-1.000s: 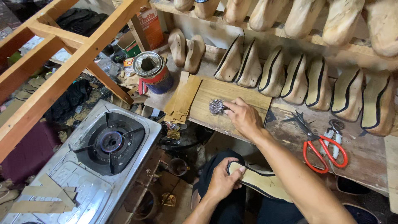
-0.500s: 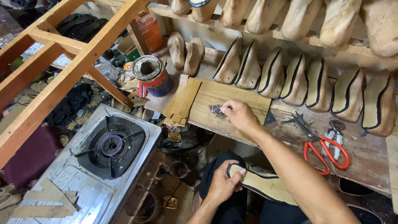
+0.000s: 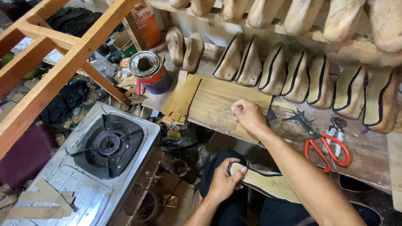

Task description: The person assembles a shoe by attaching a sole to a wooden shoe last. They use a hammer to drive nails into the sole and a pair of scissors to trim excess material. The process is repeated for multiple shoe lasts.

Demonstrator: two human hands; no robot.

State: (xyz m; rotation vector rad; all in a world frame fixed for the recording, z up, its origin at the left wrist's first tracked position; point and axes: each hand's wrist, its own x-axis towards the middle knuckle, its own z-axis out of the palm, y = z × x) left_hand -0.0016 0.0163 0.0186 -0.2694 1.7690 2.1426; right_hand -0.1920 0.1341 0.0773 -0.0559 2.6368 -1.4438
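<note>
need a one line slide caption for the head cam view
Left hand steadies a shoe insole on the lap while the right hand rests closed on a wooden board beside red-handled scissors.

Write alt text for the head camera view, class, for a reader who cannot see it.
A person's left hand holds a shoe sole on their lap while the right hand rests closed on a wooden board. Red scissors lie right; a gas stove sits left.

The scuffed wooden bench (image 3: pixel 368 161) bears a bare board (image 3: pixel 222 102), red-handled scissors (image 3: pixel 324 144) and an open tin (image 3: pixel 150 72).
</note>
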